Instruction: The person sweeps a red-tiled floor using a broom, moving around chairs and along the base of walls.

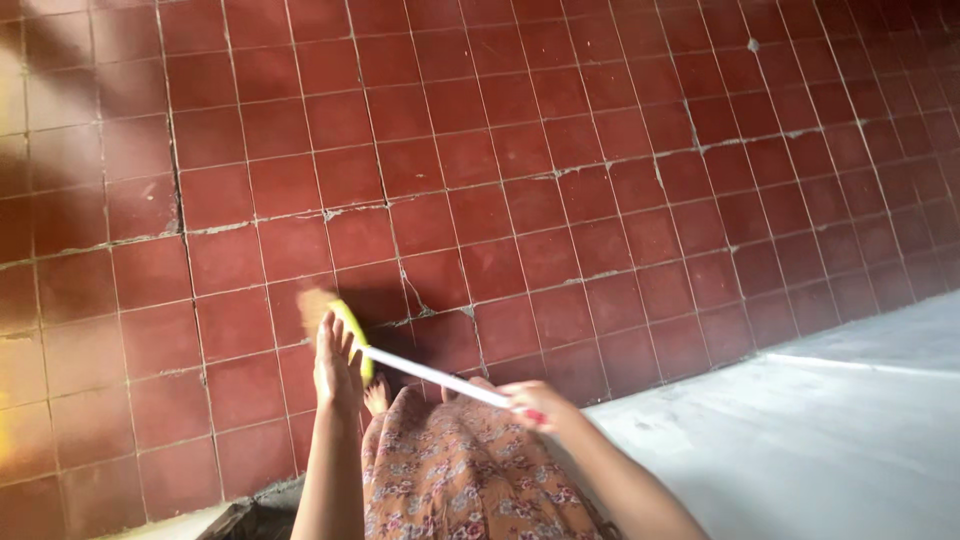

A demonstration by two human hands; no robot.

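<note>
The right hand [535, 405] was closed around the end of the broom's white handle [430, 375], its yellow head [345, 325] lying toward ten o'clock over the red floor tiles [520, 180], where the open-fingered left hand [337, 365] apparently touched it.

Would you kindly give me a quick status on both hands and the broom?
Right hand gripping broom handle. Left hand open beside yellow head. Bristles over red tile floor; nothing blocking.

One yellow-headed broom with a white handle [400, 365] shows. Two bare hands show, the left hand [336, 368] and the right hand [533, 405]. One bare foot [376, 396] shows.
</note>
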